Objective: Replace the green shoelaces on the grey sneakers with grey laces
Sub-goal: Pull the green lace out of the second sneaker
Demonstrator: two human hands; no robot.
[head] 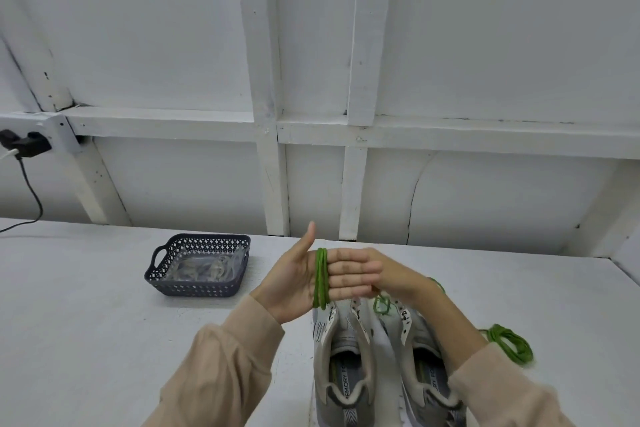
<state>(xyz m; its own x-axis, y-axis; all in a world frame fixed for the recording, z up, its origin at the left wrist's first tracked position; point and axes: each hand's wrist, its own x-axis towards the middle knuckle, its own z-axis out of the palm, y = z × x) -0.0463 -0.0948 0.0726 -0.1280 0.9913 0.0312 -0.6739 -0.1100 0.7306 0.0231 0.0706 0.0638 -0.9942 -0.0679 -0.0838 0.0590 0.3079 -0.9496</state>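
Neatly wound in several turns, a green lace [321,279] rings the four straight fingers [349,274] of the left hand [301,279]. The hand is held flat with its palm toward the camera and its thumb pointing up. The right hand [401,282] meets the left fingertips with its back to the camera and its fingers curled under. A loose strand of the same lace comes out from beneath them and hangs in a small loop, though motion blur hides the exact grip. Another stretch of green shows behind the right wrist.

Both hands hover just above the toes of two grey sneakers. The left sneaker [341,357] and right sneaker [422,371] stand side by side on the white table [86,288], heels toward the person and tongues pulled open. The hanging loop dangles over the tongue of the right sneaker. A second green lace [510,345] lies in a coiled bundle on the table just to the right of that shoe, near the right forearm.

Farther left and well apart from the shoes sits a dark perforated basket [162,282] holding pale grey laces [204,267] in a loose tangle. Beige sleeves [221,367] cover both forearms. Behind the table rises a white panelled wall [485,45], with a black plug [24,144] and its cable at the far left.
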